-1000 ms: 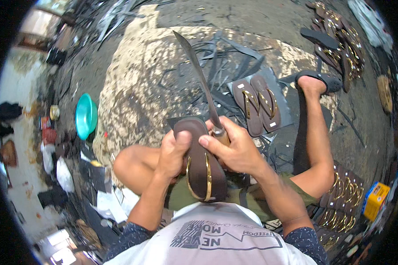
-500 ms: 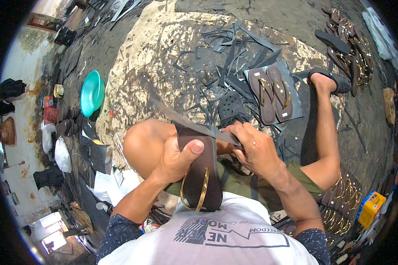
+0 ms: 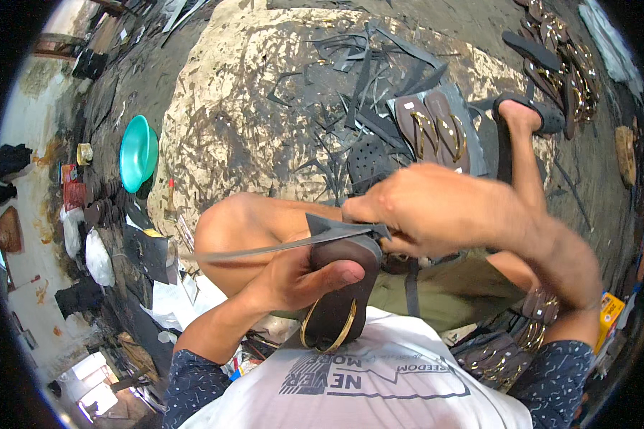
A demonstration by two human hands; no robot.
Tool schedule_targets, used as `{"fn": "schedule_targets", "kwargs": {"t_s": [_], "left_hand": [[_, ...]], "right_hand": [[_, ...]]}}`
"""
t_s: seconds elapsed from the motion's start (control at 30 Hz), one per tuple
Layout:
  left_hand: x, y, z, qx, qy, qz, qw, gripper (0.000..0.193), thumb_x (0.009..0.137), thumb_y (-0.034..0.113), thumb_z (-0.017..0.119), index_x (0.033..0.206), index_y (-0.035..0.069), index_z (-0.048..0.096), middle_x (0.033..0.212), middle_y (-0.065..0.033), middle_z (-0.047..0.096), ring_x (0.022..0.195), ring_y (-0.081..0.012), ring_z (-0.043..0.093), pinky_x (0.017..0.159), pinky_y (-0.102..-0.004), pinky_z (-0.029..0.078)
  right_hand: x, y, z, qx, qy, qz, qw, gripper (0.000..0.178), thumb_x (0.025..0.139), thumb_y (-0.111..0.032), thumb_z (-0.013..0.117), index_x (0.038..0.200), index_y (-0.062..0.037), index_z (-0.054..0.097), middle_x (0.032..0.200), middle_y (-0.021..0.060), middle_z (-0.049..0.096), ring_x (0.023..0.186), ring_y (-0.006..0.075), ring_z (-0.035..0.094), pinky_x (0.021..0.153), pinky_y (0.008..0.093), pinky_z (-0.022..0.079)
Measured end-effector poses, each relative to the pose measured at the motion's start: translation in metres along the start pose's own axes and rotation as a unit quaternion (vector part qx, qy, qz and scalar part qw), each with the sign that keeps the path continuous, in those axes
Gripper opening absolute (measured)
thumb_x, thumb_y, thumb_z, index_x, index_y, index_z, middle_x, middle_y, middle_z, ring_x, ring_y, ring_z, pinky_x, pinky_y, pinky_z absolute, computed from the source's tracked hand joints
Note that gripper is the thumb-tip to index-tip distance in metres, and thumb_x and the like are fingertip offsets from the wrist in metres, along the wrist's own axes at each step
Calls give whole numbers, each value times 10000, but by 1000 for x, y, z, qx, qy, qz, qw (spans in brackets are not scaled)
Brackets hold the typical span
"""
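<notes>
- Holding the brown sandal point(image 3: 345, 297) above my lap in the head view, I grip its side with my left hand point(image 3: 293, 281), thumb lying across the footbed.
- The sandal's rounded end points away from me; its gold strap point(image 3: 348, 332) is nearest my white shirt point(image 3: 401, 350).
- My right hand point(image 3: 429, 207) is clenched on the knife point(image 3: 265, 250), its handle hidden; the blurred blade passes over the sandal's far end, pointing left.
- Grey sole material point(image 3: 323, 227) juts past that far end.
- Near the right edge of the pale, stained mat point(image 3: 215, 107), a pair of sandals point(image 3: 416, 125) rests on a grey sheet point(image 3: 479, 159), dark scraps point(image 3: 368, 118) to their left.
- Just off the mat's left edge sits a green bowl point(image 3: 137, 154).
</notes>
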State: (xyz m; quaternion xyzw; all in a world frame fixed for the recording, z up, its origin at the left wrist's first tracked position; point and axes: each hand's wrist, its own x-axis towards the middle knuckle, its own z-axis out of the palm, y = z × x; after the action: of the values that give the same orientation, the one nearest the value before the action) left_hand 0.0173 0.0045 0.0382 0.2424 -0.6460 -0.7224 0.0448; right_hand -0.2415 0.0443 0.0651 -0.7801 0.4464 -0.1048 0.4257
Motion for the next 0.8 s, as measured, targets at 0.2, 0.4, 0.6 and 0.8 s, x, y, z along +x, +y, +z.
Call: {"fn": "schedule_targets", "kwargs": {"t_s": [0.2,0.4,0.6,0.8], "left_hand": [[10,-21,-18,-1,-76,-132,988,647,1032,575,595,1318,-2,653,1178,-88,710,1090,-199,656,928,-367,532],[1,-2,-24,-441,20,231,867,1125,860,828,610,1583,-6,391,1537,-233,514,1413,-389,488,1198,-550,360],[65,-46,30,-353,348,85,864,484,974,418,765,1317,126,589,1199,-40,669,1107,-205,666,970,-426,576],[54,-53,41,-375,426,43,822,491,1014,518,670,1260,98,601,1164,-47,671,1066,-219,676,937,-426,566]], "right_hand": [[-6,16,-19,50,-1,-5,999,383,874,-135,699,1228,-13,621,1014,256,723,946,437,708,803,498,562],[-62,52,62,268,458,67,845,681,844,18,681,1504,-65,533,1292,222,687,1152,237,697,981,334,535],[4,22,142,90,501,106,854,494,800,-46,807,1252,-3,610,1089,201,675,976,411,691,804,475,568],[-13,42,193,59,490,169,853,470,817,-21,772,1264,-87,643,1134,197,691,952,431,703,805,462,577]]}}
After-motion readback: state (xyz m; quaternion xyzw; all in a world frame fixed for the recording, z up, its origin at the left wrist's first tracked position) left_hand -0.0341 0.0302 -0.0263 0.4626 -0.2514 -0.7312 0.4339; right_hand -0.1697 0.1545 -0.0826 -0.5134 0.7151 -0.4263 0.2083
